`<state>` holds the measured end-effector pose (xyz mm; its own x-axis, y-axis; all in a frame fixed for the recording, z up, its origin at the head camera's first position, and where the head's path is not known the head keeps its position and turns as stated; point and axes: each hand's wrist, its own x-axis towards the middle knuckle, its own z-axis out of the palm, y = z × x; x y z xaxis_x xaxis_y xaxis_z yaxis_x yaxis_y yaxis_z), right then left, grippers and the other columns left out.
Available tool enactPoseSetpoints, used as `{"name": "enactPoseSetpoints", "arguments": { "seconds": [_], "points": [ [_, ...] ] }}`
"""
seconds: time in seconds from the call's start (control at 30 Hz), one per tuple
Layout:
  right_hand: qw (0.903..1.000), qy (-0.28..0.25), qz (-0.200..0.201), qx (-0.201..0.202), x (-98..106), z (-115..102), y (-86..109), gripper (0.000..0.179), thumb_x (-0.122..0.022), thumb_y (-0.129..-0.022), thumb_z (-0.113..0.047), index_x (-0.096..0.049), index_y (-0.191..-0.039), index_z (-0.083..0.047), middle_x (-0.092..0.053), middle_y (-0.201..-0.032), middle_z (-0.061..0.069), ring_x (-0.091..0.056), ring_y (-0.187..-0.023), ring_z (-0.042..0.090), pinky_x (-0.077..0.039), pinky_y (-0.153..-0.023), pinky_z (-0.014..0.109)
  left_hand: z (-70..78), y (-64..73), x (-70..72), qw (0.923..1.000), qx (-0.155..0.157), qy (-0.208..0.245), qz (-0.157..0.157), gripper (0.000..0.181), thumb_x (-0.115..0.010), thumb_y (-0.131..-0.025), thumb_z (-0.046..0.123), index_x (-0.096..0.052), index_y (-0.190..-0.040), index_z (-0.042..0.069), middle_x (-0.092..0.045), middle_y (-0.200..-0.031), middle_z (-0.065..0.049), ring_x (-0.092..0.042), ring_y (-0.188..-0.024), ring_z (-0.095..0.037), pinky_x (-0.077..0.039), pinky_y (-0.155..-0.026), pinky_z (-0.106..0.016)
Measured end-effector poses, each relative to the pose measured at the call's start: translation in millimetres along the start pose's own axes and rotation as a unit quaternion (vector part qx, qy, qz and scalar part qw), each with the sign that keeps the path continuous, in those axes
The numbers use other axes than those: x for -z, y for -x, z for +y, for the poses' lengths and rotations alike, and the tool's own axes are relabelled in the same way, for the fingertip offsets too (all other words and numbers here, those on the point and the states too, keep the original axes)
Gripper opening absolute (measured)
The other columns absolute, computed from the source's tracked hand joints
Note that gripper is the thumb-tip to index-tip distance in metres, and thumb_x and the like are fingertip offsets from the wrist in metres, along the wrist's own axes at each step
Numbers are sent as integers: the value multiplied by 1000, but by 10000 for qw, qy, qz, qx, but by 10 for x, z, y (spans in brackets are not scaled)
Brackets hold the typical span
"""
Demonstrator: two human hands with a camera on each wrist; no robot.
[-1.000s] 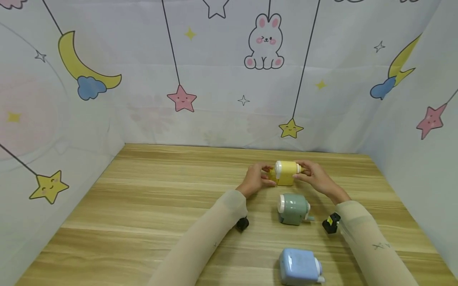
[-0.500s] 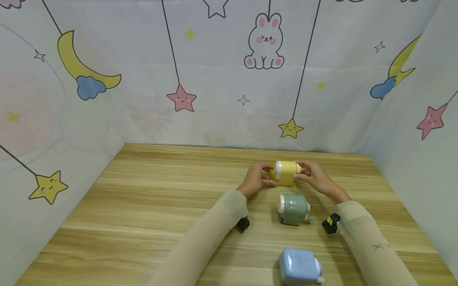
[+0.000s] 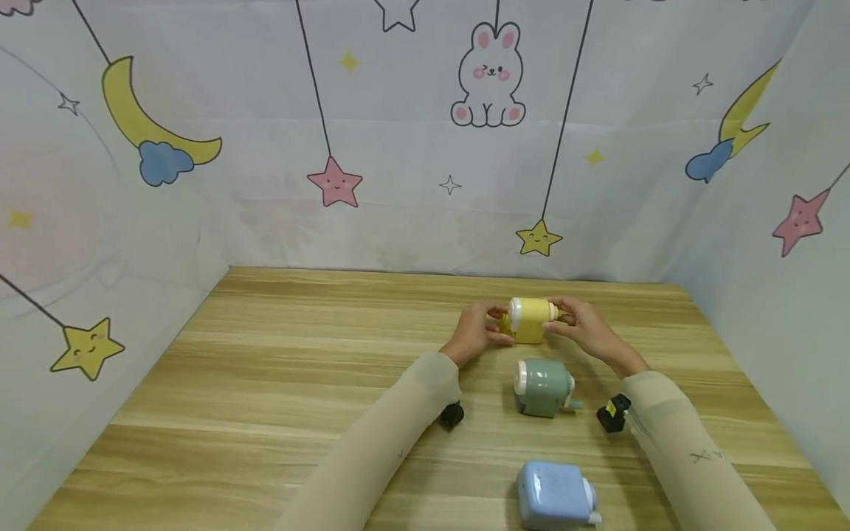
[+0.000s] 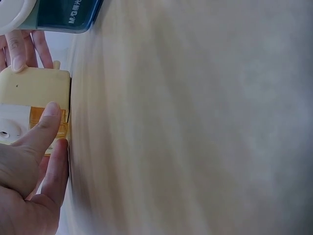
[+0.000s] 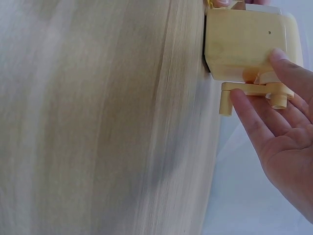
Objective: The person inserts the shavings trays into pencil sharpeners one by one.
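A yellow crank pencil sharpener (image 3: 531, 321) stands toward the back of the table, its white front facing left. My left hand (image 3: 475, 330) grips its see-through amber shavings drawer (image 4: 62, 128), with the thumb on one side and fingers on the other. The drawer sticks out of the body in the head view. On the crank side, my right hand (image 3: 584, 329) holds the sharpener, its thumb on the yellow body and a finger touching the crank (image 5: 244, 89). A green pencil sharpener (image 3: 543, 388) stands just in front of the yellow one.
A blue pencil sharpener (image 3: 555, 494) sits near the front, between my forearms. Black wrist cameras hang at my left sleeve (image 3: 378, 442) and right sleeve (image 3: 690, 442). Printed cloth walls (image 3: 412, 236) enclose the wooden table (image 3: 285, 354) at the back and sides.
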<state>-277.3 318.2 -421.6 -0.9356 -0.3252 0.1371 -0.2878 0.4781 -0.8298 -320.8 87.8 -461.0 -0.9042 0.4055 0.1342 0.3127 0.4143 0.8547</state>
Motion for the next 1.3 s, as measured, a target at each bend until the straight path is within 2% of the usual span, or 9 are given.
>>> {"name": "enactPoseSetpoints", "arguments": {
  "seconds": [0.3,0.7,0.9,1.3],
  "points": [
    [10000,-72,-11,-18,3,3,-6,51,-64,-95,4,-41,-138,18,-49,-134,37,-53,-120,50,-54,-91,26,27,-12,-14,9999,136,70,-1,53,-89,-73,8,-68,-120,3,-66,-114,-11,-69,-88,-18,-57,-74,-20],
    [9999,-159,28,43,-9,0,-4,50,-64,-94,5,-41,-137,19,-50,-132,37,-54,-119,51,-55,-89,25,67,-14,-38,9998,-1,193,-37,51,-90,-71,6,-67,-117,-1,-66,-112,-13,-71,-86,-22,-58,-73,-21],
    [9997,-236,-1,16,3,-6,0,51,-63,-95,6,-40,-138,20,-48,-133,38,-53,-120,51,-55,-89,25,60,-37,-51,9999,-55,151,-50,51,-90,-71,7,-68,-116,-1,-67,-110,-12,-71,-85,-20,-58,-72,-20],
    [9997,-205,13,102,7,26,3,51,-64,-95,5,-41,-138,19,-48,-134,38,-53,-120,51,-54,-91,27,52,-65,-97,9989,-103,438,-119,50,-90,-69,6,-70,-114,3,-68,-104,-9,-70,-83,-16,-58,-72,-21]
  ]
}}
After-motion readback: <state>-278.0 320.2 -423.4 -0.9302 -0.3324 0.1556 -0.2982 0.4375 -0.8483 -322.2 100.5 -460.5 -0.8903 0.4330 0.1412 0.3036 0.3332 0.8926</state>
